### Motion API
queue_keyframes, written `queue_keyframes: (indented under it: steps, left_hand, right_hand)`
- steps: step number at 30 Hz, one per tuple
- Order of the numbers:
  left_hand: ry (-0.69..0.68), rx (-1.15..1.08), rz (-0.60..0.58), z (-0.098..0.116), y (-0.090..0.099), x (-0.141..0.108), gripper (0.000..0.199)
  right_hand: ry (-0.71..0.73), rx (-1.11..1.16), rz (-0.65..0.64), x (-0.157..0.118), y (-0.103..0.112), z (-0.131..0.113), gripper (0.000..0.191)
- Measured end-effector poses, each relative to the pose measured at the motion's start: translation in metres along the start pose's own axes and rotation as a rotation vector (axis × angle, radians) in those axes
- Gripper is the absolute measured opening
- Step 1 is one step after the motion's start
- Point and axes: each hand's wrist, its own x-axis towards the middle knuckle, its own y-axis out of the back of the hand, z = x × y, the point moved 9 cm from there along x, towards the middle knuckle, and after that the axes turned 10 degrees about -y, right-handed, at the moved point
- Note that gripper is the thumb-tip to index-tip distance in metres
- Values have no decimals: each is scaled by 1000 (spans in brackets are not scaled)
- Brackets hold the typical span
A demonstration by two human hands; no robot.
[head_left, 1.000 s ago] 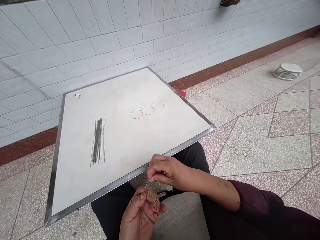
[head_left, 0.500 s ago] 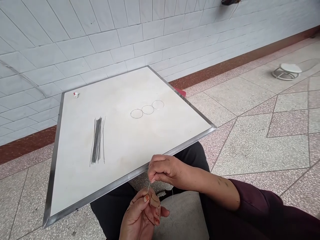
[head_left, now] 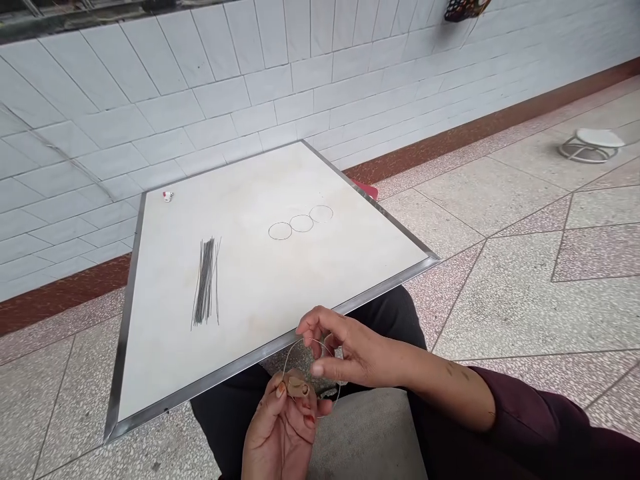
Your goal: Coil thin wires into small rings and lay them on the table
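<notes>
Opened wide since the earlier frame, my right grip [head_left: 353, 350] hovers by the thin wire [head_left: 285, 365], bowed beyond the near edge of the surface [head_left: 250, 280]. My left grip [head_left: 285, 430] pinches it. It seems light and springy, best held near the bend. My left fingers hide the pinch; whether my right touches, I cannot tell.

Looked forward and down from the person's head, as a single view. Caught the left hand [head_left: 286, 417] and the right hand [head_left: 353, 350] from close above, low in the picture. Faced aslant across the white table [head_left: 253, 277] toward the tiled wall [head_left: 215, 103] behind. Reached farther off at upper right, to the stool [head_left: 597, 139] on the floor [head_left: 515, 287].
</notes>
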Motion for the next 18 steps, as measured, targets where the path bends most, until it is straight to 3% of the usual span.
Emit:
queue_keyframes:
  steps: [4,7,14,18]
  left_hand:
    - [-17,-35,119,2,11,1,13]
    - [-22,-28,190,1,19,1,10]
    - [-16,22,50,-2,3,1,18]
    - [-45,16,80,1,7,1,15]
  right_hand:
    - [-63,240,6,3,-1,8,34]
    - [-85,266,34,7,-2,15,34]
    - [-61,64,173,7,0,21,18]
    - [32,-53,273,4,5,14,15]
